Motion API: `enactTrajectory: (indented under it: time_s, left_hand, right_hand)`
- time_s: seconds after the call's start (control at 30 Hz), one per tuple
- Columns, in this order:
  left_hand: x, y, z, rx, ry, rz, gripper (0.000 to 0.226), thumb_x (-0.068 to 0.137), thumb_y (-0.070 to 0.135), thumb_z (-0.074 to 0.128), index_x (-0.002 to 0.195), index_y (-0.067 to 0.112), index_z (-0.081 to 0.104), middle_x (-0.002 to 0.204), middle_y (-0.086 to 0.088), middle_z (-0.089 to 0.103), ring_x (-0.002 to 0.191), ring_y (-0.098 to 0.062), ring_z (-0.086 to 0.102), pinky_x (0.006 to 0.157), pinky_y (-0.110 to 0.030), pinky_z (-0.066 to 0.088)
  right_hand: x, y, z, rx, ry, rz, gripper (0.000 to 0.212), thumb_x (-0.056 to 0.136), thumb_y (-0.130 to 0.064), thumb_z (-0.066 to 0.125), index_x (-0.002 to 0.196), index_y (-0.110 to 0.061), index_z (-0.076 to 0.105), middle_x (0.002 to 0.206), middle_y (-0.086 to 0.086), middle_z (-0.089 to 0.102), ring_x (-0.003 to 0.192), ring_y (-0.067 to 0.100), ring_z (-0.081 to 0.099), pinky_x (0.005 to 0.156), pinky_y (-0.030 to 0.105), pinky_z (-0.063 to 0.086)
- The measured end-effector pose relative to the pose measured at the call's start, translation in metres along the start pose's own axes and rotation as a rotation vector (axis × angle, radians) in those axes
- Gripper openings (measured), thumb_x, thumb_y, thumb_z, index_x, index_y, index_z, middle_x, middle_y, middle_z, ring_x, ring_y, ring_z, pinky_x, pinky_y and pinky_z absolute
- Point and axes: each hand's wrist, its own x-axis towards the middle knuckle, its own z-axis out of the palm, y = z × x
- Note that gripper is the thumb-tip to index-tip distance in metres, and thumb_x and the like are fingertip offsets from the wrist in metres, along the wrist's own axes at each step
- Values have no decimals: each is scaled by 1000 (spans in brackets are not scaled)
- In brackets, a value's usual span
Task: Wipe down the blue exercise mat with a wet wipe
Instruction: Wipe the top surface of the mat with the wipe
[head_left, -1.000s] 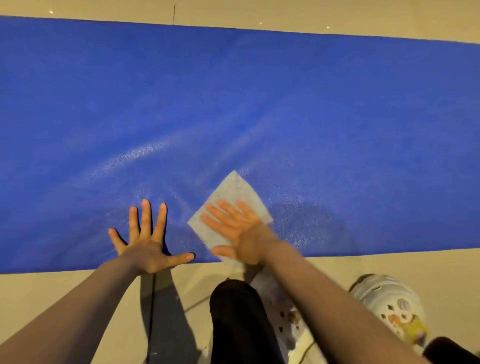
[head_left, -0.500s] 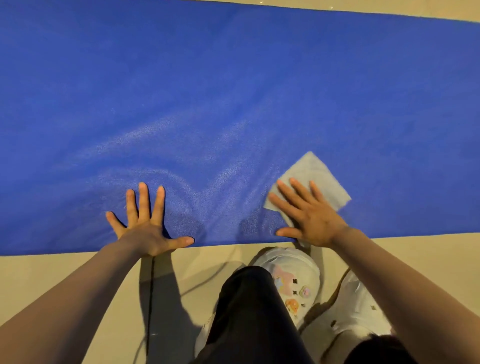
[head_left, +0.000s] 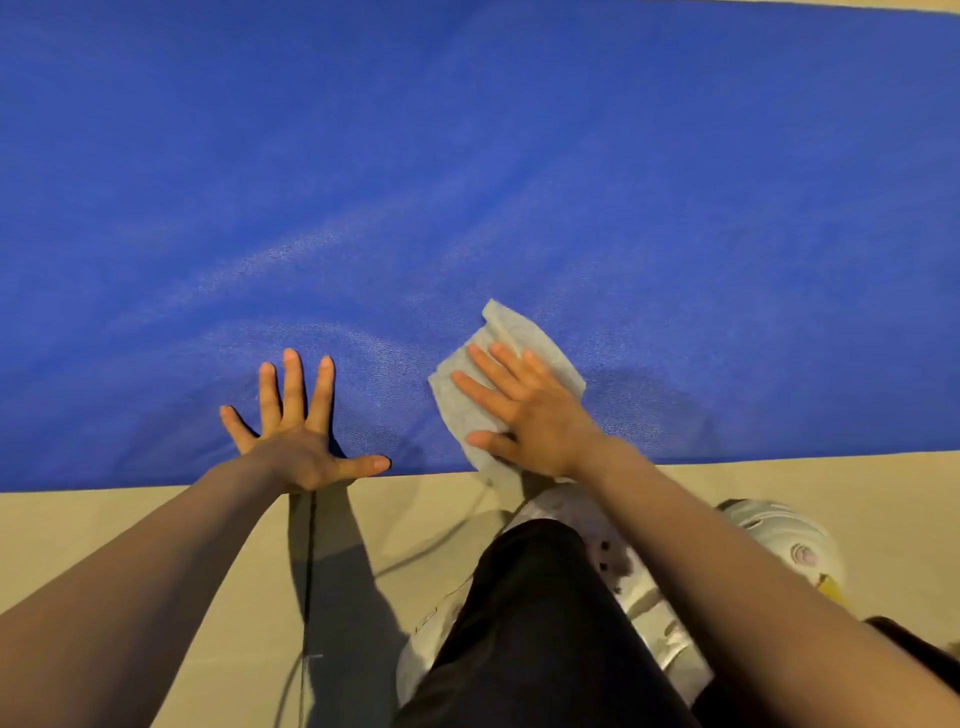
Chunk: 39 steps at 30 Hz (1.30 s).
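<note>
1. The blue mat (head_left: 467, 182) is spread flat on the beige floor (head_left: 156, 519).
2. The left hand (head_left: 298, 441) is laid flat at the mat's near edge, fingers spread straight; nothing is held.
3. The wet wipe (head_left: 519, 332) is pressed onto the mat by the right hand (head_left: 524, 415), fingers straight, its lower end hanging over the near edge.
4. White shoes (head_left: 779, 535) are seen below.

Beige floor (head_left: 130, 525) carries the blue mat (head_left: 467, 182) and white shoes (head_left: 779, 540).
</note>
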Motion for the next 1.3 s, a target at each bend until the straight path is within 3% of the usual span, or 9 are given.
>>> enactTrajectory:
  time_s: [0.1,0.23,0.47,0.57,0.67,0.93,1.07,1.23,1.3]
  left_hand:
    - [2,-1,1,8,3,-7,130,43,94,37,123,41,-50,125,7,-63,136,-26,-45,111,-68,-12]
    - [6,0,4,30,19,-30,131,54,95,45,122,38,-52,123,5,-64,136,-27,-45,111,-68,-11]
    - [5,-1,3,29,20,-21,129,43,96,32,122,38,-52,123,4,-64,137,-29,-44,111,-68,-10]
    - [4,-2,2,12,19,2,130,42,93,32,126,38,-50,126,5,-63,137,-28,-45,111,-68,-11]
    - [4,-4,3,2,15,11,130,42,94,34,125,40,-50,124,7,-63,136,-28,-46,110,-68,-12]
    - [5,-4,6,7,32,20,130,42,95,33,124,40,-51,122,7,-65,136,-28,-46,109,-68,-13]
    - [5,-2,5,34,26,0,131,41,96,33,122,39,-53,120,6,-67,135,-28,-46,109,-69,-12]
    - [3,1,3,43,23,-23,131,41,97,33,121,38,-53,121,5,-65,137,-29,-45,110,-69,-10]
    - [1,2,3,43,15,-27,131,41,96,33,121,38,-53,119,6,-66,137,-29,-45,112,-68,-9]
  right_hand:
    - [-32,49,-10,-151,-14,-165,67,96,-66,26,151,-27,33,160,5,28,146,30,27,115,55,22]
    - [-56,80,-17,-273,-49,-234,70,96,-66,28,154,-27,24,162,5,20,148,30,21,116,56,17]
    - [17,-14,14,-269,53,-337,67,94,-65,27,149,-28,37,157,7,34,144,32,31,112,63,24]
    - [31,-30,17,-247,54,-335,69,94,-65,29,150,-26,37,157,7,33,146,31,28,115,60,20]
    - [4,9,8,-237,19,-332,69,95,-66,26,150,-26,32,158,7,31,145,30,29,118,52,13]
    - [-114,127,-17,-301,-75,-116,71,98,-66,17,157,-29,5,162,4,17,146,32,20,119,48,7]
    - [-105,108,-12,-271,-31,-47,69,99,-65,17,157,-28,12,159,9,25,145,34,21,117,50,7]
    - [-22,35,12,-251,105,-179,64,98,-65,19,148,-29,36,155,7,38,142,34,34,113,59,18]
    - [24,-17,16,-167,129,-230,65,94,-66,28,148,-30,39,156,4,36,145,30,31,116,60,13]
